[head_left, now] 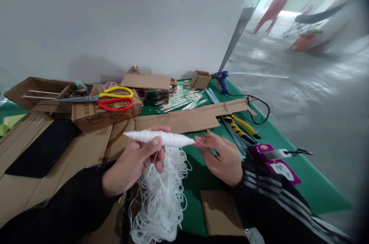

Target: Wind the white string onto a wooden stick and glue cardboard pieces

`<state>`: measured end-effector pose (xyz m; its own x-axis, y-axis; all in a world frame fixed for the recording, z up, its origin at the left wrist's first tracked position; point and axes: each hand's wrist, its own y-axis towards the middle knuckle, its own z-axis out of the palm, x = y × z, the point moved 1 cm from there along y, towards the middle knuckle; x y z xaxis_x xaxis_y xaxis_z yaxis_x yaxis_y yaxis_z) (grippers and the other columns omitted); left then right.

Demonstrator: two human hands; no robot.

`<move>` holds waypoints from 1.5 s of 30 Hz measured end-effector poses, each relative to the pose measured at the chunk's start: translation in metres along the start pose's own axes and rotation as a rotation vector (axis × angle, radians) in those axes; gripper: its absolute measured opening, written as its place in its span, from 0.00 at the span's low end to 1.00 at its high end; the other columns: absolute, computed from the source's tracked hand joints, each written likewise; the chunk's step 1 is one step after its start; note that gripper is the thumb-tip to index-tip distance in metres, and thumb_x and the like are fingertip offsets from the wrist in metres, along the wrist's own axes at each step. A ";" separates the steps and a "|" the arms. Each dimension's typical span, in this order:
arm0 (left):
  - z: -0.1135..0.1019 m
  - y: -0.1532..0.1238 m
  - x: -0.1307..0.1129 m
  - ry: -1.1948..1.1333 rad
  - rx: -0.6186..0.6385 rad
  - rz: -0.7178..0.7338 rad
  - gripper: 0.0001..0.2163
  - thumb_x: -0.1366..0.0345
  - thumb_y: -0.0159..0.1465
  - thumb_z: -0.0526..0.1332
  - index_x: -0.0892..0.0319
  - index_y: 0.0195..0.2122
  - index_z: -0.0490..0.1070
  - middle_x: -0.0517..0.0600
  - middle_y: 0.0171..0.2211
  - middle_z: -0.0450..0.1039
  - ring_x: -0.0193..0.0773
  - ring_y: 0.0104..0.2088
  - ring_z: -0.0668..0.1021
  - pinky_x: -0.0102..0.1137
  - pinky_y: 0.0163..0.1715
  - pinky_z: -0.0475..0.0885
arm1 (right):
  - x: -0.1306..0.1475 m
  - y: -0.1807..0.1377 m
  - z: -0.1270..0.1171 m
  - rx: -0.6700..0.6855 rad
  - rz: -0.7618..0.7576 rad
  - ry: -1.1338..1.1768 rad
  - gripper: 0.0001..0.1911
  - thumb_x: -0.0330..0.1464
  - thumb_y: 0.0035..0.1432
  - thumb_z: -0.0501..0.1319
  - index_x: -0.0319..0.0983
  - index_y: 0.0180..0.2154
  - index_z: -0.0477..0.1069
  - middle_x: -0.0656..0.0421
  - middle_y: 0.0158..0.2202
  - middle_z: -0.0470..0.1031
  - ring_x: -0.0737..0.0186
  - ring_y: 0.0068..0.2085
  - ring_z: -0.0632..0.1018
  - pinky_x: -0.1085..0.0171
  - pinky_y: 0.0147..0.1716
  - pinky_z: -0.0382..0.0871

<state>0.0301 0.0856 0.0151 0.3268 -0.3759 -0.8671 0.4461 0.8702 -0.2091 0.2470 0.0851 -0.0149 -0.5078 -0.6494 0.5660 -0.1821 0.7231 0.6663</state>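
My left hand point(135, 159) is closed round a white spindle-shaped bobbin of string point(161, 137), held level above the table. A loose tangle of white string point(161, 198) hangs from it below my hands. My right hand point(221, 155) pinches the right tip of the bobbin with thumb and fingers. Both sleeves are dark; the right one has white stripes.
Green table point(288, 136) with cardboard sheets point(184, 119), a small cardboard piece point(220, 211), a box carrying red-and-yellow scissors point(109, 100), wooden sticks point(181, 100), a blue glue gun point(222, 80) with its cable, yellow-handled pliers point(242, 125), a purple packaged tool point(273, 159), a black pad point(43, 148).
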 end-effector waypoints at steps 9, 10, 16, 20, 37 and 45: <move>-0.004 0.000 0.000 0.124 -0.029 0.070 0.15 0.58 0.65 0.60 0.57 0.51 0.67 0.37 0.19 0.49 0.24 0.16 0.49 0.22 0.15 0.45 | -0.002 0.004 -0.003 0.480 0.137 0.049 0.12 0.32 0.68 0.47 0.38 0.39 0.68 0.59 0.27 0.73 0.66 0.25 0.72 0.68 0.25 0.63; -0.005 0.001 0.000 0.126 -0.032 0.066 0.16 0.58 0.65 0.60 0.57 0.52 0.67 0.37 0.19 0.49 0.24 0.17 0.49 0.22 0.15 0.45 | -0.002 0.004 -0.003 0.484 0.126 0.032 0.12 0.31 0.68 0.47 0.38 0.38 0.68 0.58 0.28 0.74 0.66 0.25 0.72 0.68 0.25 0.63; -0.002 0.003 0.000 0.044 -0.059 -0.003 0.15 0.61 0.62 0.62 0.59 0.48 0.67 0.37 0.18 0.49 0.26 0.17 0.47 0.21 0.15 0.43 | -0.005 0.005 -0.003 0.230 0.089 -0.045 0.07 0.28 0.64 0.53 0.39 0.41 0.69 0.57 0.30 0.76 0.64 0.30 0.76 0.67 0.30 0.68; -0.002 0.003 0.002 0.018 -0.017 -0.015 0.11 0.64 0.63 0.60 0.57 0.46 0.66 0.37 0.16 0.51 0.26 0.16 0.49 0.22 0.15 0.45 | -0.005 0.003 -0.003 0.172 0.110 -0.068 0.08 0.28 0.64 0.54 0.40 0.42 0.69 0.58 0.31 0.77 0.64 0.30 0.77 0.67 0.31 0.69; -0.012 0.010 0.009 0.044 -0.014 0.200 0.08 0.62 0.64 0.59 0.56 0.40 0.75 0.50 0.44 0.75 0.43 0.49 0.74 0.36 0.50 0.68 | -0.007 0.002 -0.002 0.090 0.063 -0.066 0.10 0.25 0.63 0.54 0.41 0.43 0.69 0.58 0.33 0.78 0.65 0.32 0.78 0.69 0.31 0.70; -0.002 -0.001 -0.002 0.004 0.014 0.160 0.23 0.61 0.68 0.56 0.57 0.63 0.55 0.45 0.24 0.74 0.33 0.29 0.75 0.32 0.41 0.68 | -0.009 0.000 0.002 0.094 -0.058 -0.121 0.13 0.21 0.61 0.56 0.40 0.45 0.69 0.58 0.35 0.79 0.66 0.33 0.78 0.69 0.33 0.69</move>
<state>0.0277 0.0861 0.0163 0.3916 -0.2314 -0.8906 0.4002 0.9144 -0.0617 0.2503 0.0912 -0.0207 -0.5903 -0.6622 0.4615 -0.2897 0.7075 0.6446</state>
